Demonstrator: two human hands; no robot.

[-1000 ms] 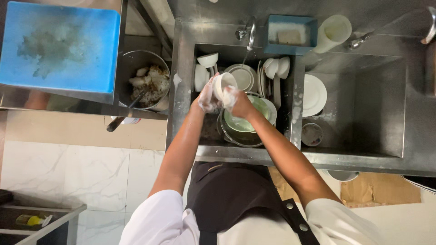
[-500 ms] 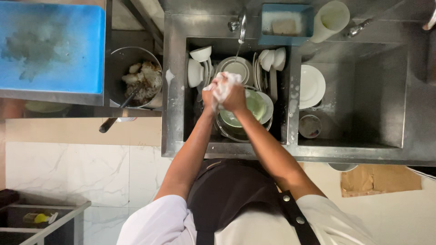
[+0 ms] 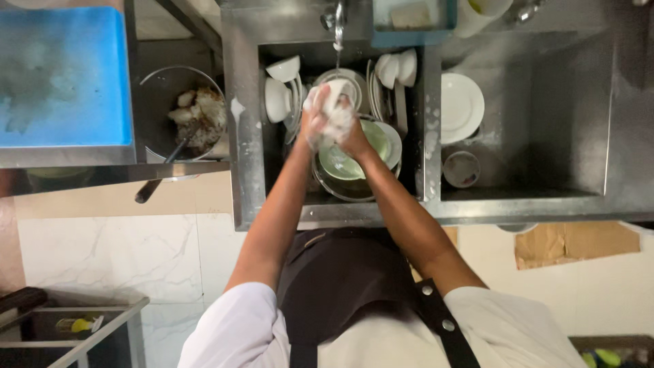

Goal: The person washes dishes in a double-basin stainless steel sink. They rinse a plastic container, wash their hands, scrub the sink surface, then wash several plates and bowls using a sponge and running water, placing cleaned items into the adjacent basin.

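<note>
White cup (image 3: 338, 90) held over the left sink basin (image 3: 248, 170), directly under the tap (image 3: 338, 17), coated in suds. Left hand (image 3: 315, 121) wraps its left side, fingers closed on it; right hand (image 3: 351, 133) closes on its right side, soapy. Just below the hands: green bowl (image 3: 347, 163) stacked in a metal bowl. White cups and plates stand at the far side of the basin. Right basin holds a white plate (image 3: 462, 108). Far left: blue board (image 3: 65, 75), pot of scraps (image 3: 194, 116).

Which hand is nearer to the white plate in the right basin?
Right. The right hand is at the cup, closer to the plate; the left hand is farther away.
</note>
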